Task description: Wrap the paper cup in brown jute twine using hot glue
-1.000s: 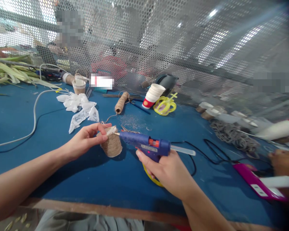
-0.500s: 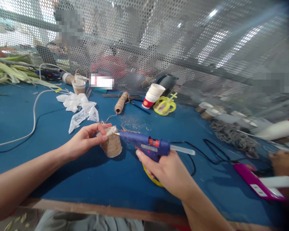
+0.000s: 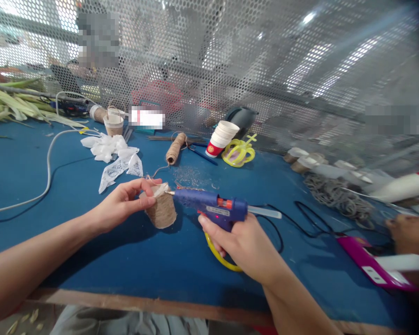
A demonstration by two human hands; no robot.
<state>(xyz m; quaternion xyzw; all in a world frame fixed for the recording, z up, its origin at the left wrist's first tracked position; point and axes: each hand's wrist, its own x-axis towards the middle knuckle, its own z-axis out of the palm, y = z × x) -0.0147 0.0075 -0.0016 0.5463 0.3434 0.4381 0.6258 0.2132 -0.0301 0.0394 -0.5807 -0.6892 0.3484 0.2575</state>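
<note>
My left hand [image 3: 134, 200] pinches the rim of a twine-wrapped paper cup [image 3: 161, 211], which is tilted above the blue tabletop. A strand of twine runs from near my fingers back to a twine spool [image 3: 176, 149]. In my right hand [image 3: 239, 239] is a blue hot glue gun [image 3: 209, 204], gripped by its handle, with a clear glue stick [image 3: 265, 212] jutting from its rear. Its metal nozzle points left and lies at or very near the white band at the cup's rim. Part of a yellow ring [image 3: 218, 260] shows beneath my right hand.
White plastic scraps [image 3: 120, 156] lie left of the spool. Stacked paper cups [image 3: 221, 138] and a yellow crown-shaped frame [image 3: 238, 153] stand behind. A purple power strip [image 3: 373, 265] and another person's hand [image 3: 408, 235] are at right. Perforated metal mesh [image 3: 202, 56] bounds the back.
The glue gun has shifted very slightly, its rear body a touch lower or levelled. My left hand and the cup are almost unmoved. The other person's hand at right moved slightly left.
</note>
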